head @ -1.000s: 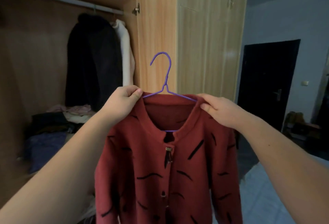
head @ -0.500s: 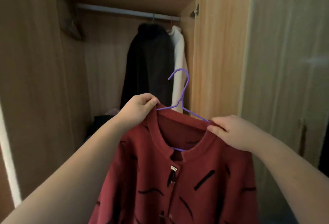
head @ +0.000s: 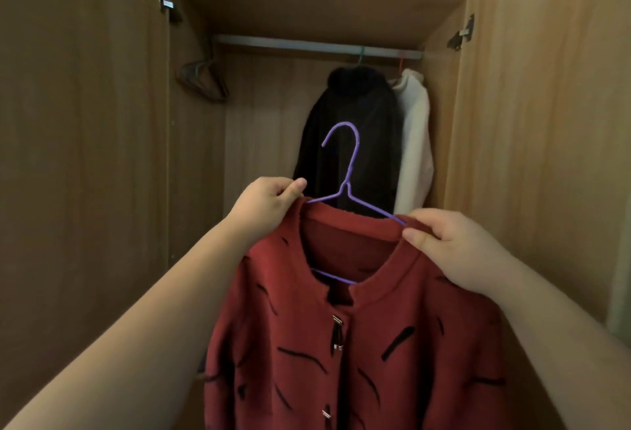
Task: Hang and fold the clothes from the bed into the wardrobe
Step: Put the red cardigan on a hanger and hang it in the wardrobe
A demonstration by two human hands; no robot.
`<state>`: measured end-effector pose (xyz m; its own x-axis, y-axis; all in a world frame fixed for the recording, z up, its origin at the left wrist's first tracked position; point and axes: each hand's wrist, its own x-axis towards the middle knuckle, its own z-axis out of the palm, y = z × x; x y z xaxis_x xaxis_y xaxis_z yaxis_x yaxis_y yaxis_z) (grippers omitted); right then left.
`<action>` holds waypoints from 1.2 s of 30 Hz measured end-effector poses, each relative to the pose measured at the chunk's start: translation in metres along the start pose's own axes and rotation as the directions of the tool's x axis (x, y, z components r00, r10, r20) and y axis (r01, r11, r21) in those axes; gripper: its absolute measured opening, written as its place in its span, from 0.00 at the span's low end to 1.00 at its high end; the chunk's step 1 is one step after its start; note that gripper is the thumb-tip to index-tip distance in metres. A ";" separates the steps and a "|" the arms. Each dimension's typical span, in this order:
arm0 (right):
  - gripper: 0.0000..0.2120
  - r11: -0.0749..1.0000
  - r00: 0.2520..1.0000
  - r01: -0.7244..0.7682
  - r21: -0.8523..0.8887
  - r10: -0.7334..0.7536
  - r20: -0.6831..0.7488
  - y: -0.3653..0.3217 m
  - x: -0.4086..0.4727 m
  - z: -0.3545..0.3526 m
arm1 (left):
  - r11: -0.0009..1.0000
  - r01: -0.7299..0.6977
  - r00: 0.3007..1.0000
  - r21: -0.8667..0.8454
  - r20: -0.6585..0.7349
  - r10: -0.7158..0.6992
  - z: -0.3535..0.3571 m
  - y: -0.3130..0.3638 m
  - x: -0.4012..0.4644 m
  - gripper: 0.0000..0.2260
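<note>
View change over the last second: the wardrobe opening (head: 317,163) went from the left of the frame, with a dark doorway visible at right, to dead centre. Person has squared up to it; both door panels now flank the frame edges.

Red cardigan (head: 358,344) sits on the purple wire hanger (head: 348,190), lower centre of frame, held up in front of the opening. Grip is the same as in the earlier frames:
- left hand (head: 264,206) pinches the cardigan's left shoulder at the collar, thumb on top, fingers curled under the fabric.
- right hand (head: 454,252) pinches the other shoulder over the hanger arm, thumb forward.

Hanger hook is free, pointing up, well below the rail (head: 314,46) at upper centre. It overlaps the black coat (head: 348,143) in the picture only; I read it as in front of the coat, not touching, though depth is hard to judge in this dim light.

On the rail: black coat and white garment (head: 413,143) bunched at right, spare empty hangers (head: 201,79) at far left. Bare rail between them.

Read: carry phase done, hang step starting. Next likely needs a lift so the hook clears the rail, aimed at the bare stretch left of the coat. Two-shoulder grip gives no direct control of the hook, so it may swing; regrip at the neck would help.
</note>
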<state>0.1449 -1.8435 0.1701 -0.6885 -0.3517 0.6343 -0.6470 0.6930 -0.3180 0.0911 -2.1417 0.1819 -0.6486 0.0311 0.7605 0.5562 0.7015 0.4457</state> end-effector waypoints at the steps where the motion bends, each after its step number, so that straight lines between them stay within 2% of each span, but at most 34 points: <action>1: 0.06 1.000 1.000 0.000 -0.017 -0.001 -0.020 0.003 0.012 0.004 | 0.999 -0.032 0.999 0.019 -0.016 0.032 0.001 -0.007 0.009 0.16; 3: 0.06 0.999 0.997 -0.006 -0.039 0.003 -0.077 0.010 0.038 0.011 | 0.990 -0.133 0.984 0.052 -0.113 0.138 0.001 -0.020 0.027 0.11; 4: 0.06 0.999 0.994 -0.005 -0.046 0.000 -0.108 0.013 0.052 0.014 | 0.990 -0.137 0.978 0.020 -0.158 0.138 -0.001 -0.025 0.034 0.09; 8: 0.05 0.992 0.974 -0.007 -0.127 -0.022 -0.227 0.018 0.120 0.021 | 0.950 -0.070 0.980 -0.303 -0.201 0.008 -0.004 -0.047 0.063 0.16; 12: 0.04 0.975 0.943 -0.052 -0.215 -0.023 -0.331 0.020 0.203 0.027 | 0.891 -0.080 0.974 -0.446 -0.227 -0.026 -0.021 -0.077 0.122 0.19; 15: 0.06 0.974 0.910 -0.069 -0.215 -0.027 -0.414 0.023 0.263 0.036 | 0.841 -0.123 0.957 -0.526 -0.288 -0.039 -0.035 -0.095 0.169 0.18; 21: 0.08 0.956 0.870 -0.179 -0.233 0.043 -0.491 0.030 0.358 0.060 | 0.799 -0.145 0.942 -0.583 -0.328 -0.069 -0.037 -0.121 0.243 0.16; 29: 0.08 0.942 0.861 -0.218 -0.255 0.063 -0.505 0.030 0.462 0.067 | 0.841 -0.182 0.947 -0.510 -0.322 0.009 -0.047 -0.135 0.326 0.14; 36: 0.12 0.926 0.843 -0.285 -0.248 0.118 -0.525 0.056 0.528 0.067 | 0.863 -0.261 0.928 -0.434 -0.360 0.100 -0.050 -0.138 0.384 0.13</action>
<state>-0.2769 -2.0323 0.4395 -0.4848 0.1161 0.8669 -0.3220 0.8978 -0.3003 -0.2095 -2.2621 0.4358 -0.3595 -0.1574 0.9198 0.8741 0.2883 0.3909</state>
